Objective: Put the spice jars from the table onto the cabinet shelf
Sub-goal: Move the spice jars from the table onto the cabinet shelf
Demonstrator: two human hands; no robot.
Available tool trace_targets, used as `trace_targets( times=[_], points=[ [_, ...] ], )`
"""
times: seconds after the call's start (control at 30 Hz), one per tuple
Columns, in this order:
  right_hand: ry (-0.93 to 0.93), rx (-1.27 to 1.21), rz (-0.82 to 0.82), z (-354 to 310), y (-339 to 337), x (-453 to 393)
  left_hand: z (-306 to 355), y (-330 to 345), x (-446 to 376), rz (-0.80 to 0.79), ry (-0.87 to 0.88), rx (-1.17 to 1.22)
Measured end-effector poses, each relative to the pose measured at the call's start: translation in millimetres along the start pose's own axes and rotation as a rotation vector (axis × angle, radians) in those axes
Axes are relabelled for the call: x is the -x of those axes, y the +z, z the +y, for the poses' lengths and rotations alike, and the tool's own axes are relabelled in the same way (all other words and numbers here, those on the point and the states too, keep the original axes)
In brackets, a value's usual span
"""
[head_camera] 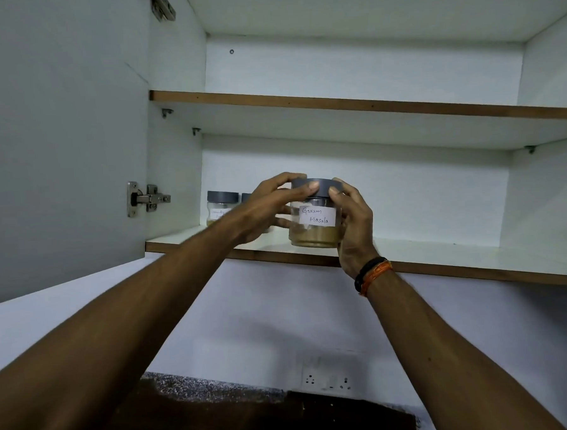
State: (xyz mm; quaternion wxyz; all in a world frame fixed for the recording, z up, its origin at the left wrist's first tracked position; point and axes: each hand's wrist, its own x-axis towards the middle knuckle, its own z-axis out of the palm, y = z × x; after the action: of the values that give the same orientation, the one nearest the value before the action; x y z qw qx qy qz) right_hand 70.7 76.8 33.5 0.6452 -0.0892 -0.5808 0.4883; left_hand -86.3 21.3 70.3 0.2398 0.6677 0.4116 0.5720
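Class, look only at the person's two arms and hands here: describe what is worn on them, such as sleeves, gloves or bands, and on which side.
Both forearms are bare, with no sleeves in view and no gloves. The left hand shows no ring, watch or band. The right hand has bands at the wrist: a black cord bracelet and, beside it, an orange thread wristband. No rings show on the fingers.

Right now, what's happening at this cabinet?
A person holds a Garam Masala jar in both hands, left hand and right hand, at the front edge of the lower shelf. Whether it rests on the shelf is unclear. Another grey-lidded jar already stands at the back left.
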Motion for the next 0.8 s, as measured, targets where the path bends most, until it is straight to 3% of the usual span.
trace_targets(
  times=[0.17,0.27,0.33,0.4,0.57,0.8],
  points=[
    [0.003,0.015,-0.035,7,-3,-12,4,-7,-17,-0.047,0.028,-0.088],
    [-0.045,0.154,0.002,12,-5,-19,-4,-11,-26,-0.022,0.038,-0.093],
    [-0.079,0.363,0.111,18,-10,-23,-12,-16,-32,0.009,0.031,-0.078],
    [-0.141,0.755,0.199,27,-23,-25,-20,-23,-37,0.027,0.013,-0.068],
    [-0.179,1.529,0.097,57,-43,-21,-43,-32,-52,0.044,-0.044,-0.085],
    [-0.277,1.675,0.175,64,-38,-20,-77,-43,-80,0.05,-0.052,-0.121]
  ],
)
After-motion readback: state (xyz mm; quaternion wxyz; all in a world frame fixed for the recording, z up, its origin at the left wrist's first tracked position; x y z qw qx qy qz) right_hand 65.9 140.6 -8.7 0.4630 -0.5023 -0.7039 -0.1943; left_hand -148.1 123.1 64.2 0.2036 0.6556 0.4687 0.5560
